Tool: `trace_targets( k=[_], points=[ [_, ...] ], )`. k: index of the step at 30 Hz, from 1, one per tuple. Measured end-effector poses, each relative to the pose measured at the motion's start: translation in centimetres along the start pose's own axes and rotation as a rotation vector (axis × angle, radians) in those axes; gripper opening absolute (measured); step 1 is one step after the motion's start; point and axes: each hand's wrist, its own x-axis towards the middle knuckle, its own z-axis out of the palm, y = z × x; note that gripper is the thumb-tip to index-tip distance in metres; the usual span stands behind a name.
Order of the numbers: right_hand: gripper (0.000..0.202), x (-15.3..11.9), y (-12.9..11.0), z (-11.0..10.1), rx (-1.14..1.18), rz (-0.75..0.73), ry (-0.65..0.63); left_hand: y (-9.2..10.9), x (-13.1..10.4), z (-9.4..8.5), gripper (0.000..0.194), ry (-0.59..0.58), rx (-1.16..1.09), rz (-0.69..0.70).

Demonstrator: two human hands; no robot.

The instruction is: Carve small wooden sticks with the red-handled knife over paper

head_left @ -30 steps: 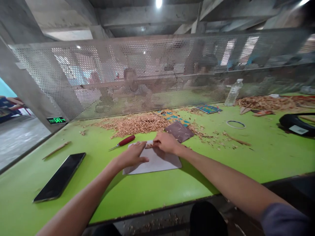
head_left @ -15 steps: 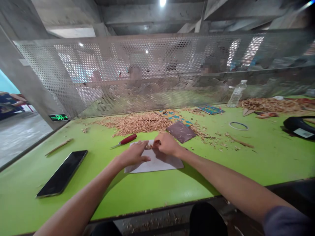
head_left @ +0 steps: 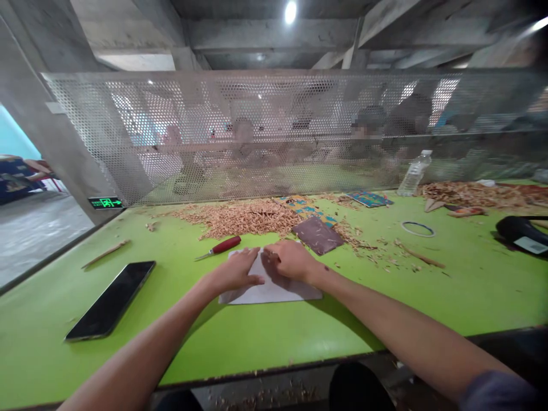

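Observation:
A white sheet (head_left: 274, 292) lies on the green tabletop in front of me. My left hand (head_left: 240, 270) rests on its left side with fingers stretched out and the thumb pointing right. Over the upper middle of the sheet is my right hand (head_left: 291, 260), its fingers curled and pressed together close to the left fingertips. Whatever those fingers hold, if anything, is hidden. Just beyond the left hand lies a carving knife (head_left: 225, 245) with a red handle, its blade pointing left. A brown sheet of sandpaper (head_left: 317, 234) lies beyond the right hand.
Wood shavings (head_left: 246, 218) are heaped toward the perforated metal screen (head_left: 274, 165). A black phone (head_left: 113, 299) and a thin carved stick (head_left: 105, 254) lie left. Rightward are a tape roll (head_left: 418, 229), another stick (head_left: 419, 254), a plastic bottle (head_left: 414, 176) and a black object (head_left: 524, 234).
My right hand has moved slightly left and lower against the sheet, closing the gap to the left fingers. Pale bits seen between the hands before are now out of sight. The view has tilted slightly.

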Motion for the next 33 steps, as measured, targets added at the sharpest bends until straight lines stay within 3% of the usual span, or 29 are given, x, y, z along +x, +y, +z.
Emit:
trace_targets(
  k=[3,9,14,19,25,30,33],
  points=[
    [0.02,0.1,0.5,0.0,-0.038,0.119,0.018,0.1,-0.1,-0.1,0.081,-0.003,0.006,-0.028],
    [0.027,0.1,-0.3,0.8,0.022,-0.055,0.022,0.5,-0.1,-0.4,0.071,-0.021,-0.019,-0.009],
    [0.031,0.2,0.6,0.6,-0.023,0.12,0.019,0.5,-0.1,-0.4,0.081,-0.031,-0.01,-0.039],
    [0.033,0.1,-0.2,1.0,-0.005,-0.005,0.013,0.3,-0.2,-0.3,0.073,-0.006,-0.033,0.0],
    [0.034,0.4,0.8,0.7,-0.011,0.196,-0.003,0.0,0.0,-0.2,0.08,-0.018,-0.002,-0.016],
    [0.033,0.1,0.2,0.8,0.007,0.1,-0.014,0.1,-0.1,-0.3,0.079,-0.01,-0.019,-0.007],
    [0.03,0.0,0.3,0.5,-0.039,0.132,-0.041,0.2,-0.2,-0.3,0.081,-0.026,-0.018,-0.021]
  ],
)
